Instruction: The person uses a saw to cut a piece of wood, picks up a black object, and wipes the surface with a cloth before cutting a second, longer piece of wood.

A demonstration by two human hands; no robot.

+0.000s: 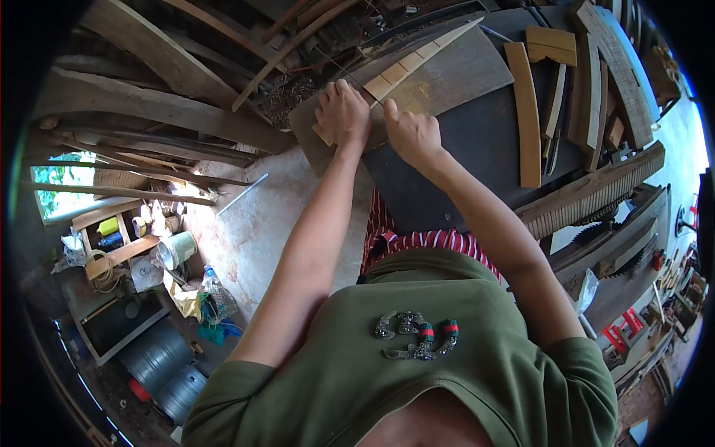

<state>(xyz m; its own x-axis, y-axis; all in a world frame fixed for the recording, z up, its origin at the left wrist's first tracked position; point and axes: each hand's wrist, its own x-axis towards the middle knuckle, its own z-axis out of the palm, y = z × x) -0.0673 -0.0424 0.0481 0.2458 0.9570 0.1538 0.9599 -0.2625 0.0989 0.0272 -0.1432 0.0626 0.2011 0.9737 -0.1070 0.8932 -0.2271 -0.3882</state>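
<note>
A tapered, pale wooden strip (406, 68) with several cross lines lies on a grey-brown board (462, 71) at the top of the head view. My left hand (344, 118) is closed over the strip's near end, pressing it to the board; a bit of pale wood shows beneath its wrist side. My right hand (415, 134) makes a fist just to the right. From that fist a thin dark blade (356, 80), seen nearly edge on, runs up and left across the strip beside my left fingers. Its handle is hidden inside the fist. Yellowish sawdust (417, 95) lies on the board.
Under the board is a dark table (462, 171). Curved wooden pieces (526, 112) and a notched block (551, 45) lie to the right. A long toothed wooden piece (596, 190) lines the right edge. Planks (156, 112) lean at left; a bucket (177, 251) stands below them.
</note>
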